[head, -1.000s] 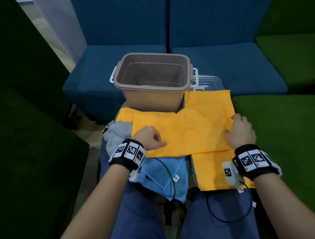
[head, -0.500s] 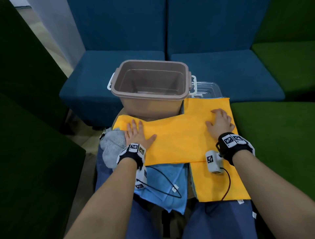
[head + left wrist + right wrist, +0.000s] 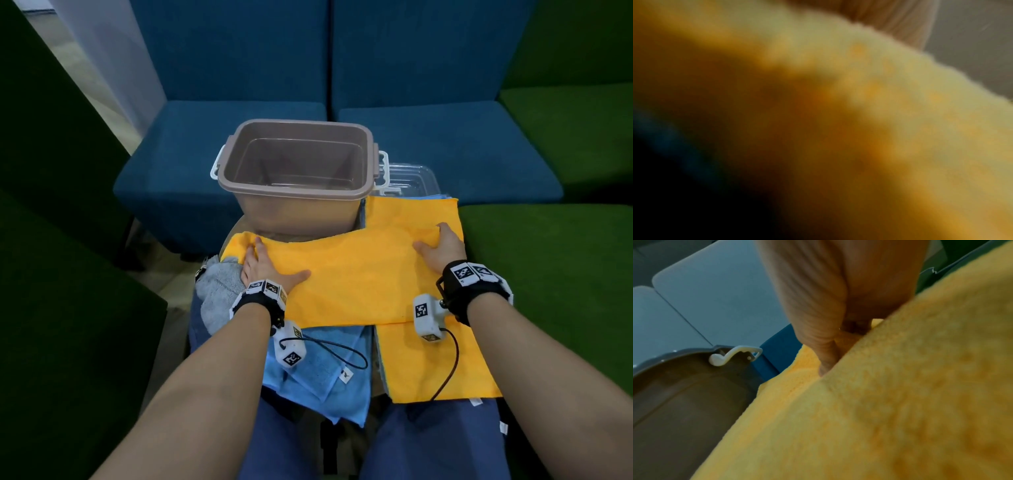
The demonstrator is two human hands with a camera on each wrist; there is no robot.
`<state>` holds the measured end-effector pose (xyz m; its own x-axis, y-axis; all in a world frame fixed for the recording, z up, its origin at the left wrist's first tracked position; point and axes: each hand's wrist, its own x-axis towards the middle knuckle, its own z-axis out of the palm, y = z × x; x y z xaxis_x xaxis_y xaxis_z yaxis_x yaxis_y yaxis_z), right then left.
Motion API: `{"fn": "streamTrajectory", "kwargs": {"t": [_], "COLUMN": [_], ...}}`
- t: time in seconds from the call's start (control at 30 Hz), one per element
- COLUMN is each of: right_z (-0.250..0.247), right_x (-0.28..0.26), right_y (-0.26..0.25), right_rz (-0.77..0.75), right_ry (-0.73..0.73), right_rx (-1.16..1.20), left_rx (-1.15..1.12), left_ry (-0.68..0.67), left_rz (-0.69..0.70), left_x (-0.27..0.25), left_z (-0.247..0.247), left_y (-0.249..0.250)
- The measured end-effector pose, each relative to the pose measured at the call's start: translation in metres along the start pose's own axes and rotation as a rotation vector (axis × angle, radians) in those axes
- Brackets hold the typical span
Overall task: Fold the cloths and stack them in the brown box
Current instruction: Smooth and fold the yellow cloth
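The empty brown box (image 3: 298, 178) stands in the middle on my lap; its rim and white clip also show in the right wrist view (image 3: 684, 386). A folded orange cloth (image 3: 349, 277) lies crosswise in front of it. My left hand (image 3: 263, 263) rests on the cloth's far left corner, fingers fairly straight and thumb spread on top. The left wrist view is only blurred orange cloth (image 3: 900, 113). My right hand (image 3: 442, 245) is at the far right corner. There its thumb and fingers pinch the orange cloth's (image 3: 900, 402) edge.
A second orange cloth (image 3: 435, 366) lies under the folded one on the right. A blue cloth (image 3: 318, 377) hangs over my left knee and a grey cloth (image 3: 215, 291) bunches at the left. A clear lid (image 3: 411, 178) sits behind the box. Blue and green seats surround me.
Both hands have slid from the cloth's near edge out to its far corners. The right hand has gone from lying flat to pinching the edge.
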<state>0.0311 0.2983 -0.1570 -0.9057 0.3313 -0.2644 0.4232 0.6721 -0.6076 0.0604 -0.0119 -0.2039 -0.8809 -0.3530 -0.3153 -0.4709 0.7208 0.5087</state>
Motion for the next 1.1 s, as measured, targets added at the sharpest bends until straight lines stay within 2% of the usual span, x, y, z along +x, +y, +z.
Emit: {"fn": "streamTrajectory", "kwargs": {"t": [0.1,0.3,0.43,0.5,0.57,0.63,0.77,0.87,0.97,1.1], "right_z": [-0.004,-0.003,-0.002,-0.006,-0.011,-0.016,-0.022,-0.033,-0.041,-0.050], "right_x": [0.003,0.004,0.000,-0.003,-0.008,-0.017,-0.039,-0.047,-0.048,-0.047], "right_y": [0.001,0.012,0.008,0.007,0.005,0.002,-0.008,-0.010,-0.012,-0.013], "right_rz": [0.022,0.000,0.016,-0.008,-0.056,-0.120,-0.247,-0.250,-0.245,-0.269], "right_ry": [-0.020,0.092,0.081,0.092,0.143,0.228,0.409,0.518,0.591,0.599], "right_rx": [0.032,0.091,0.099,0.117,0.155,0.179,0.114,0.016,-0.004,0.049], "left_rx": [-0.021,-0.127,-0.165,-0.290,-0.481,-0.565,-0.536,-0.484,-0.433,-0.427], "left_ry": [-0.003,0.082,0.068,0.081,0.167,0.294,0.577,0.742,0.797,0.765], "left_rz": [-0.001,0.016,0.020,0.023,0.056,0.112,0.252,0.354,0.418,0.405], "left_x": [-0.001,-0.004,-0.004,-0.001,-0.002,-0.007,-0.018,-0.029,-0.033,-0.034], "left_z": [-0.002,-0.002,-0.005,-0.009,-0.017,-0.027,-0.046,-0.060,-0.066,-0.064], "left_y": [0.000,-0.002,-0.002,-0.007,-0.012,-0.015,-0.004,0.010,0.019,0.026]}}
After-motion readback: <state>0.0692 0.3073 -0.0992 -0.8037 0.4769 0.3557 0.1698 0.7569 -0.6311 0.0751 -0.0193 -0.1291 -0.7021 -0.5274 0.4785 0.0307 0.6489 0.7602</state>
